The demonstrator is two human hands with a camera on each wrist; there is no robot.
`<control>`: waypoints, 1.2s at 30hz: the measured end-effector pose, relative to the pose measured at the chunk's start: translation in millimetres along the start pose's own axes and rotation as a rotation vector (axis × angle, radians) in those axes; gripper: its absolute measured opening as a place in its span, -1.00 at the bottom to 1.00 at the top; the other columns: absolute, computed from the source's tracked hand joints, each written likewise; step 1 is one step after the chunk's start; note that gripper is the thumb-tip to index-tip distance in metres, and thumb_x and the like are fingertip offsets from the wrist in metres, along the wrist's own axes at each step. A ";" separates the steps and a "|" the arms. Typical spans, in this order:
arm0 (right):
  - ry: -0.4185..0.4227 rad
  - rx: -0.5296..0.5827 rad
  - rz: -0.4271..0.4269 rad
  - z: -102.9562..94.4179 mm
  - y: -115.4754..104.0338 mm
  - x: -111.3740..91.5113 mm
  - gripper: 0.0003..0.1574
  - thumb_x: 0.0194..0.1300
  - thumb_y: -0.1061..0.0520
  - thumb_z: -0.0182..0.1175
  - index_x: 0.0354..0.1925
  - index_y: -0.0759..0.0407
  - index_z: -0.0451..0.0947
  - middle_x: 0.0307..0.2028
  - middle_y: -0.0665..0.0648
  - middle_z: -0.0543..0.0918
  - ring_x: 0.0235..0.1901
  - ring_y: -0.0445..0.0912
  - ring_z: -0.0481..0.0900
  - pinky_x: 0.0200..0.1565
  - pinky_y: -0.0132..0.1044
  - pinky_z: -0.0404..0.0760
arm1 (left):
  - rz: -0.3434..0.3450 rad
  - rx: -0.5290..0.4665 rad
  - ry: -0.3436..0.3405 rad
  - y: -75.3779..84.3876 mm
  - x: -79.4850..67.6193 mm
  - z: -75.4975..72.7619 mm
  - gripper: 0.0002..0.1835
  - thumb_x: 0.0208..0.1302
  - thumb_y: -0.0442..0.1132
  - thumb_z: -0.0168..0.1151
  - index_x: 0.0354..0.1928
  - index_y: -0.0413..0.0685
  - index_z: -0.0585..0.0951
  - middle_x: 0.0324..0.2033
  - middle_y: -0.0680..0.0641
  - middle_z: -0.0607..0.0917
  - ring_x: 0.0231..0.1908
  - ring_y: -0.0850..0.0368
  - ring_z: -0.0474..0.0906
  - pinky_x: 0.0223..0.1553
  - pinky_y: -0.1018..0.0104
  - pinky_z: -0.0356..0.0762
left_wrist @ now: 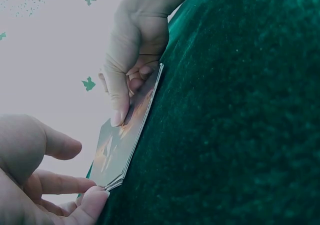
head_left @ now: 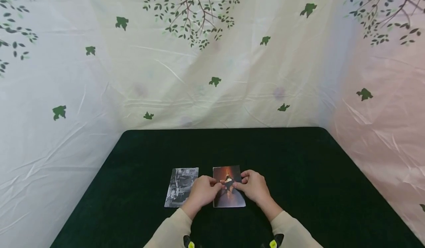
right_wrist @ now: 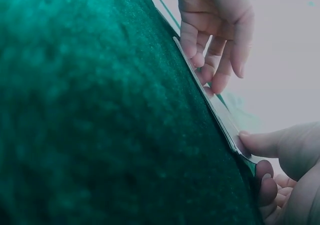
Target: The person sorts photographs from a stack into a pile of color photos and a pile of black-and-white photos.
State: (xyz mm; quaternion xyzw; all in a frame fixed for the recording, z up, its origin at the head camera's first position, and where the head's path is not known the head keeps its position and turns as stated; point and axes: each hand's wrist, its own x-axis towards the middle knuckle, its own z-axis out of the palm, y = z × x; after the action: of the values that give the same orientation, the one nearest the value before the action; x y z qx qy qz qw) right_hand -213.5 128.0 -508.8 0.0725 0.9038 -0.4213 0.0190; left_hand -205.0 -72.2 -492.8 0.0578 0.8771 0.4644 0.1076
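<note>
A small stack of picture cards (head_left: 229,198) lies on the dark green cloth, its top card showing a warm orange glow. At the stack's left edge my left hand (head_left: 202,191) touches it with the fingertips; the thumb (left_wrist: 65,146) stands off the card. From the right, my right hand (head_left: 256,187) pinches the stack's edge, thumb (right_wrist: 255,144) on the face and fingers below. One edge bends slightly there. Several layers show along the stack's side in the left wrist view. Left of it lies a black-and-white picture card (head_left: 180,185), partly covered by my left hand.
The dark green cloth (head_left: 299,167) covers a table with rounded far corners. Behind and beside it hang pale fabric walls (head_left: 186,93) printed with leafy branches and green birds.
</note>
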 end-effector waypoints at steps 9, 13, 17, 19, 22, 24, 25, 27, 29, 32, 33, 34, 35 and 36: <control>-0.028 0.050 0.037 -0.1 0.0 1.9 -0.46 0.08 -0.03 0.44 -0.04 0.19 0.52 -0.31 0.09 0.56 -0.37 -0.10 0.53 -0.38 -0.24 0.53 | 0.000 -0.007 0.006 -3.4 1.6 -0.8 -0.75 0.32 -0.10 0.21 -0.17 -0.14 0.70 -0.54 0.01 0.59 -0.54 0.13 0.51 -0.54 0.26 0.47; -0.028 0.101 0.051 -1.4 0.1 3.8 -0.49 0.10 0.02 0.43 -0.04 0.21 0.52 -0.31 0.10 0.57 -0.36 -0.08 0.53 -0.37 -0.25 0.54 | 0.007 0.004 0.016 -3.6 1.1 -1.2 -0.76 0.32 -0.10 0.20 -0.25 -0.13 0.71 -0.59 0.00 0.57 -0.59 0.13 0.50 -0.58 0.28 0.44; -0.022 0.134 0.065 -1.4 1.1 4.8 -0.55 0.13 0.06 0.41 -0.06 0.21 0.54 -0.36 0.10 0.58 -0.39 -0.08 0.54 -0.37 -0.26 0.53 | 0.016 0.024 0.025 -2.7 0.9 -1.9 -0.75 0.33 -0.11 0.19 -0.41 -0.11 0.68 -0.65 -0.01 0.55 -0.64 0.14 0.48 -0.62 0.29 0.41; -0.017 0.140 0.058 -1.3 1.0 5.0 -0.57 0.13 0.08 0.41 -0.07 0.21 0.55 -0.38 0.10 0.57 -0.40 -0.08 0.53 -0.39 -0.26 0.52 | 0.025 0.033 0.027 -2.1 1.4 -2.5 -0.75 0.33 -0.13 0.18 -0.44 -0.10 0.66 -0.67 -0.01 0.54 -0.66 0.15 0.48 -0.63 0.30 0.41; 0.010 0.132 0.032 -1.4 -0.4 5.8 -0.57 0.12 0.09 0.42 -0.07 0.20 0.55 -0.36 0.09 0.56 -0.39 -0.08 0.51 -0.38 -0.25 0.50 | 0.039 0.039 0.037 -0.6 2.2 -3.9 -0.76 0.33 -0.13 0.18 -0.31 -0.16 0.68 -0.62 -0.02 0.57 -0.63 0.16 0.49 -0.60 0.30 0.44; 0.036 0.118 0.004 -1.8 -1.0 6.3 -0.55 0.10 0.10 0.43 -0.05 0.19 0.55 -0.33 0.09 0.55 -0.35 -0.07 0.49 -0.35 -0.24 0.49 | 0.053 0.039 0.050 0.7 2.3 -4.8 -0.73 0.33 -0.15 0.19 -0.16 -0.24 0.66 -0.52 -0.05 0.61 -0.58 0.17 0.51 -0.56 0.29 0.49; 0.050 0.115 -0.006 -1.6 -1.2 6.8 -0.55 0.10 0.11 0.43 -0.05 0.18 0.56 -0.32 0.08 0.56 -0.33 -0.07 0.49 -0.33 -0.24 0.49 | 0.052 0.036 0.056 1.2 2.3 -5.3 -0.70 0.33 -0.16 0.19 -0.08 -0.27 0.64 -0.46 -0.06 0.63 -0.56 0.17 0.52 -0.54 0.29 0.50; 0.069 0.116 -0.020 -1.8 -2.0 6.9 -0.56 0.09 0.12 0.43 -0.05 0.16 0.57 -0.31 0.07 0.57 -0.30 -0.08 0.49 -0.32 -0.23 0.49 | 0.047 0.031 0.058 1.8 2.1 -6.0 -0.64 0.33 -0.17 0.19 0.04 -0.30 0.59 -0.37 -0.07 0.64 -0.51 0.18 0.52 -0.50 0.28 0.51; 0.075 0.139 -0.026 -1.9 -2.5 6.5 -0.60 0.13 0.14 0.41 -0.04 0.14 0.58 -0.33 0.05 0.60 -0.32 -0.08 0.51 -0.32 -0.24 0.50 | 0.046 0.032 0.054 1.0 2.1 -5.9 -0.64 0.34 -0.18 0.18 0.05 -0.29 0.59 -0.34 -0.08 0.64 -0.50 0.17 0.51 -0.51 0.28 0.49; 0.074 0.209 -0.030 -3.4 -3.4 5.5 -0.68 0.22 0.14 0.32 -0.03 0.12 0.60 -0.37 0.05 0.63 -0.39 -0.08 0.54 -0.39 -0.25 0.51 | 0.058 0.035 0.053 -0.5 2.1 -4.8 -0.66 0.34 -0.19 0.18 0.04 -0.27 0.60 -0.39 -0.05 0.62 -0.52 0.16 0.50 -0.54 0.28 0.45; 0.073 0.235 -0.030 -4.4 -3.4 5.1 -0.70 0.26 0.14 0.29 -0.02 0.12 0.60 -0.38 0.06 0.64 -0.42 -0.08 0.55 -0.42 -0.25 0.52 | 0.070 0.036 0.059 -0.7 2.2 -4.4 -0.67 0.34 -0.20 0.18 0.04 -0.26 0.61 -0.41 -0.03 0.61 -0.52 0.17 0.48 -0.55 0.29 0.43; 0.074 0.264 -0.028 -5.6 -3.4 5.0 -0.71 0.29 0.13 0.26 -0.01 0.11 0.60 -0.38 0.06 0.65 -0.43 -0.08 0.55 -0.44 -0.25 0.53 | 0.083 0.036 0.070 -0.7 2.5 -3.9 -0.68 0.33 -0.20 0.18 0.03 -0.25 0.61 -0.42 -0.02 0.60 -0.52 0.18 0.48 -0.55 0.30 0.43; 0.073 0.294 -0.023 -7.3 -3.5 4.9 -0.72 0.32 0.12 0.23 0.00 0.11 0.60 -0.37 0.08 0.65 -0.45 -0.08 0.55 -0.46 -0.24 0.53 | 0.101 0.032 0.084 0.1 2.4 -3.5 -0.68 0.33 -0.21 0.19 0.03 -0.25 0.61 -0.43 0.00 0.59 -0.51 0.18 0.47 -0.55 0.30 0.42; 0.076 0.317 -0.021 -9.1 -3.3 5.2 -0.71 0.34 0.11 0.20 0.01 0.11 0.60 -0.36 0.09 0.65 -0.46 -0.07 0.54 -0.48 -0.24 0.53 | 0.120 0.030 0.099 1.0 2.4 -2.9 -0.69 0.32 -0.23 0.19 0.03 -0.24 0.61 -0.45 0.01 0.59 -0.52 0.19 0.47 -0.56 0.30 0.42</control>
State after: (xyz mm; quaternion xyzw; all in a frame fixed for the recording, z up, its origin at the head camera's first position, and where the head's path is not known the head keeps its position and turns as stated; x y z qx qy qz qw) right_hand -218.9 133.4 -500.9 0.0810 0.8267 -0.5560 -0.0311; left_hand -208.0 -73.4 -490.8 0.0889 0.8832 0.4592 0.0350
